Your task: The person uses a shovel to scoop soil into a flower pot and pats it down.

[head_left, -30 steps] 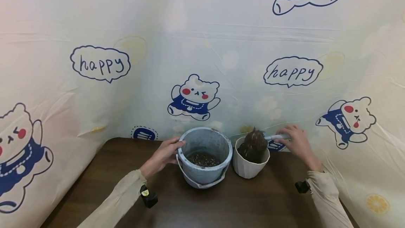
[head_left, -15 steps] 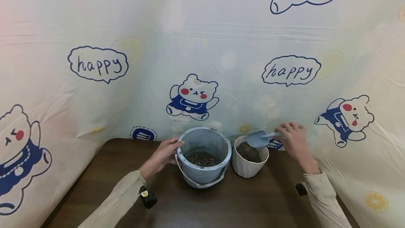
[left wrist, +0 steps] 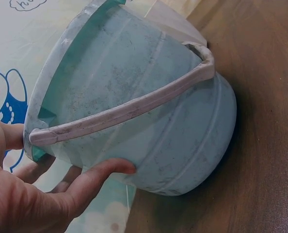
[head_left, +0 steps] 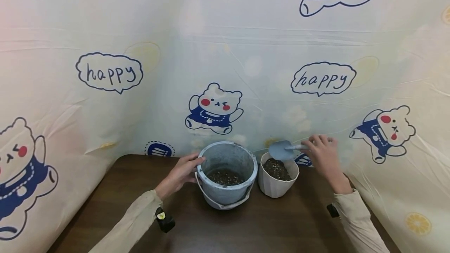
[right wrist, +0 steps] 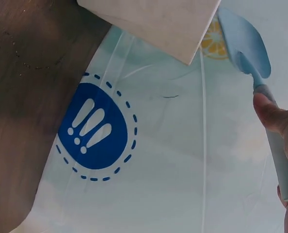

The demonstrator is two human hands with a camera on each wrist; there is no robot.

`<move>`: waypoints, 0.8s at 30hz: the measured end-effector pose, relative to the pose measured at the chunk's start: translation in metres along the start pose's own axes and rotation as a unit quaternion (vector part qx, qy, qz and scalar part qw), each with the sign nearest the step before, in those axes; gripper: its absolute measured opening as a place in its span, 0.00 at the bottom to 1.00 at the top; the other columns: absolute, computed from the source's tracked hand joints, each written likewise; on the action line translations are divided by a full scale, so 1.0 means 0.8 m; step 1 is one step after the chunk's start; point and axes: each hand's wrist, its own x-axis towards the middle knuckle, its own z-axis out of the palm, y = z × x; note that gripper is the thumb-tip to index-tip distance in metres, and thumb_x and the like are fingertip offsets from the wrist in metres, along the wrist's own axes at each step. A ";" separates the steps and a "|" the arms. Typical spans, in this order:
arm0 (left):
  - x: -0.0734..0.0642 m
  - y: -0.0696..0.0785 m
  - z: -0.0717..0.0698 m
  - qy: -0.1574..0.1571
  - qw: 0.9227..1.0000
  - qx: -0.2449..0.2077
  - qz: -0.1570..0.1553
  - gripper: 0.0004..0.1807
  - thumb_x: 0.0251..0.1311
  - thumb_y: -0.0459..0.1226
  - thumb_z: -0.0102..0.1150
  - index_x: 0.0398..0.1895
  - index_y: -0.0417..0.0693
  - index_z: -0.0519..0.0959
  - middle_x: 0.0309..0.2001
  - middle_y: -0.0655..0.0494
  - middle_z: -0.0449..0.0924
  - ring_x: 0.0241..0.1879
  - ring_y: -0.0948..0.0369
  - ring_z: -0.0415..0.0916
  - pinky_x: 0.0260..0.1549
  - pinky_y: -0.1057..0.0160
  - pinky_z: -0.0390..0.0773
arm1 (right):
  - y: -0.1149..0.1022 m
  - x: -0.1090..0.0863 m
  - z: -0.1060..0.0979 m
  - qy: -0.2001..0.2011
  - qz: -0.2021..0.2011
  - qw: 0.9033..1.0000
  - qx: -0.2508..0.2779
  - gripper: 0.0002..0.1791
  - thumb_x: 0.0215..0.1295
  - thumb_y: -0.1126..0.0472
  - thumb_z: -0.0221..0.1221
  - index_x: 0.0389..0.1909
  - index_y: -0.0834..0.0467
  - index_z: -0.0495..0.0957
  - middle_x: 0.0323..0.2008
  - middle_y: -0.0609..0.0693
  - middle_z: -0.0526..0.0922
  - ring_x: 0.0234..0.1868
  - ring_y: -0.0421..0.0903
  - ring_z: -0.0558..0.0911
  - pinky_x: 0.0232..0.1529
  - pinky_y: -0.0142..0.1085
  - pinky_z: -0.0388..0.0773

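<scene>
My left hand (head_left: 183,171) grips the left side of a blue-grey bucket (head_left: 225,193), thumb and fingers at its rim and wall. Dark soil (head_left: 225,177) lies at the bottom of that bucket, and its pale handle (left wrist: 129,109) hangs down the front. In my right hand (head_left: 323,157) is the handle of a small blue trowel (head_left: 281,150). The trowel's blade hangs over the back rim of a white faceted flowerpot (head_left: 275,187), and no soil shows on the side facing me. Soil (head_left: 277,169) partly fills the pot, which stands just right of the bucket.
Bucket and pot stand on a dark brown wooden table (head_left: 225,233), near its back edge. Behind it hangs a pale printed cloth (head_left: 267,42) with cartoon bears. Soil crumbs (right wrist: 18,53) dot the table in the right wrist view.
The trowel carried a dark clump of soil over the pot; the clump is now off the blade and soil lies in the pot. The blade has shifted slightly left. My left hand stays put.
</scene>
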 end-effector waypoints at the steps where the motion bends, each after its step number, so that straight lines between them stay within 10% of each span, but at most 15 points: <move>1: 0.000 0.000 0.000 0.001 1.000 -0.001 0.000 0.30 0.78 0.43 0.55 0.78 0.43 0.66 0.69 0.31 0.72 0.62 0.37 0.77 0.39 0.49 0.88 | -0.002 0.002 0.000 0.000 -0.001 1.000 -0.001 0.15 0.54 0.64 0.74 0.41 0.61 0.84 0.38 0.59 0.79 0.41 0.62 0.73 0.45 0.62 0.65; 24: -0.003 0.008 0.001 0.003 0.999 0.011 -0.035 0.31 0.79 0.44 0.53 0.80 0.45 0.64 0.73 0.33 0.67 0.71 0.32 0.66 0.42 0.45 0.88 | -0.117 0.091 0.019 0.040 -0.094 0.995 0.005 0.15 0.54 0.60 0.78 0.41 0.55 0.86 0.40 0.54 0.84 0.42 0.56 0.78 0.46 0.54 0.74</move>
